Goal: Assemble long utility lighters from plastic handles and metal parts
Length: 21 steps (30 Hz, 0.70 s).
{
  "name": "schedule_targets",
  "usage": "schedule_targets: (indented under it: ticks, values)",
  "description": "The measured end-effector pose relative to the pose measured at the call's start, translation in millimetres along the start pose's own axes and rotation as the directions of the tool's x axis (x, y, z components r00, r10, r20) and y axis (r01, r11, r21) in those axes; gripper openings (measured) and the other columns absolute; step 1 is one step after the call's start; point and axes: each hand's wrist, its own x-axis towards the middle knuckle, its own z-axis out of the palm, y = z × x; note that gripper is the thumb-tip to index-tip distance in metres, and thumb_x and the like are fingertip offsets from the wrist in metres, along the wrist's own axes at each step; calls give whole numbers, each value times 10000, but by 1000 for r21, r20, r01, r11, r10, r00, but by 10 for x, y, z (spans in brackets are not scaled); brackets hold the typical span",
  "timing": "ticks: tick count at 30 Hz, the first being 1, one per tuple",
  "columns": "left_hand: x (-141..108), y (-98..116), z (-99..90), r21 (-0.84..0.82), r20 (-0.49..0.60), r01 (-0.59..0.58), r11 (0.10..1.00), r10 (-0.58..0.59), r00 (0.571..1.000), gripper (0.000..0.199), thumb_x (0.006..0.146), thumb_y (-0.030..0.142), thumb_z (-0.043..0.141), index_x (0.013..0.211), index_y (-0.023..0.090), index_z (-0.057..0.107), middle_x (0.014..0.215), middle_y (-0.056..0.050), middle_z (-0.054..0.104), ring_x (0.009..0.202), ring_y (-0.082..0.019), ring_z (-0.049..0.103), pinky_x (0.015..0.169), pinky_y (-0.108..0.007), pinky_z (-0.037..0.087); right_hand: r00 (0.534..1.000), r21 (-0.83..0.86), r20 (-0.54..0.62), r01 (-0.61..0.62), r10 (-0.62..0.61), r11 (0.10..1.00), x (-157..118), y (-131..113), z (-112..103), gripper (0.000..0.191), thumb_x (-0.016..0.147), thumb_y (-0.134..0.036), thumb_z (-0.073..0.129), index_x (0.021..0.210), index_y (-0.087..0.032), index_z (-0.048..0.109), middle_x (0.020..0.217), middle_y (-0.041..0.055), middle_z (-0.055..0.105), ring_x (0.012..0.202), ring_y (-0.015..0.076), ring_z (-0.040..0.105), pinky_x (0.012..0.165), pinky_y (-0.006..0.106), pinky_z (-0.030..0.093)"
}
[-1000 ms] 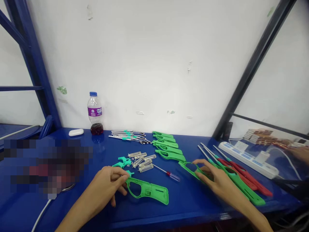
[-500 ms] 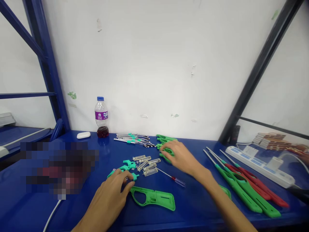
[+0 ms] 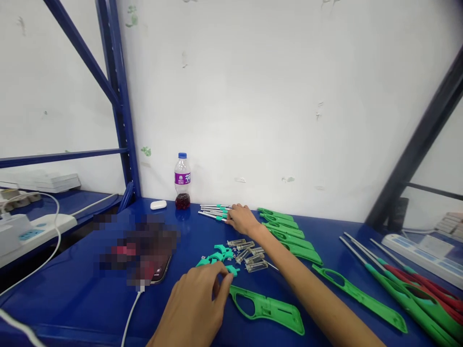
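Observation:
My left hand (image 3: 197, 303) rests at the front with thumb and forefinger pinched at the looped end of a green lighter half-shell (image 3: 280, 312), its hollow side up. Beyond those fingers lie teal plastic triggers (image 3: 221, 253) in a loose heap. Stretched toward the wall, my right hand (image 3: 244, 219) has its fingers curled down on the right ends of several metal lighter tubes (image 3: 214, 213) with teal collars; the fingertips are partly hidden. Clear fuel tanks (image 3: 251, 255) lie between my hands. A screwdriver (image 3: 273, 265) is mostly covered by my right forearm.
More green half-shells (image 3: 289, 229) line the right of my forearm, one (image 3: 361, 296) nearer. Finished-looking green and red lighters (image 3: 408, 284) and a power strip (image 3: 423, 253) lie far right. A drink bottle (image 3: 183, 185), white case (image 3: 158, 205) and cabled phone (image 3: 161, 271) stand left.
My right hand has moved left from the green half-shells to the metal tubes. My left hand stays by the front half-shell. The view has turned left.

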Motion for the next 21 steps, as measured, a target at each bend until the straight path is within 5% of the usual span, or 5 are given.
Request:
schedule_targets:
  ticks: [8, 11, 14, 17, 21]
  values:
    - [-46, -69, -52, 7, -174, -96, 995, 96, 980, 329, 1057, 315, 394, 918, 257, 686, 866, -30, 728, 818, -265, 692, 759, -382, 478, 985, 88, -167, -39, 53, 995, -333, 232, -603, 251, 1045, -352, 639, 1213, -169, 673, 1160, 74, 720, 974, 211, 715, 866, 413, 608]
    - [-22, -76, -46, 34, -350, -200, 979, 199, 915, 289, 1053, 317, 422, 1028, 262, 705, 1007, -54, 725, 942, -285, 677, 828, -434, 534, 966, 127, -257, 23, 11, 992, -704, 216, -863, 150, 1074, -274, 571, 1110, -182, 684, 930, 51, 780, 886, 208, 724, 819, 361, 567]
    - [1, -55, -24, 96, -481, -317, 943, 323, 815, 297, 1053, 299, 476, 1300, 304, 641, 1265, -66, 675, 1172, -299, 630, 943, -471, 550, 941, 147, -337, 85, -31, 985, -1188, 73, -988, 114, 1063, -269, 576, 1068, -221, 680, 1035, 54, 806, 952, 219, 717, 920, 389, 520]
    - [11, -29, 36, 166, -464, -410, 897, 438, 770, 473, 1049, 286, 537, 1512, 358, 474, 1449, -67, 593, 1315, -309, 564, 1052, -516, 508, 899, 182, -432, 164, -71, 969, -1654, -131, -985, 154, 1085, -252, 524, 1052, -260, 675, 996, 7, 813, 866, 186, 730, 1017, 427, 471]
    - [36, -1, 129, 107, -309, -500, 860, 506, 805, 354, 1054, 244, 562, 1393, 341, 590, 1205, -31, 730, 1088, -260, 681, 953, -437, 550, 848, 256, -526, 227, -62, 940, -2038, -355, -905, 160, 1100, -224, 514, 1092, -288, 661, 943, -16, 811, 749, 160, 726, 1061, 441, 432]
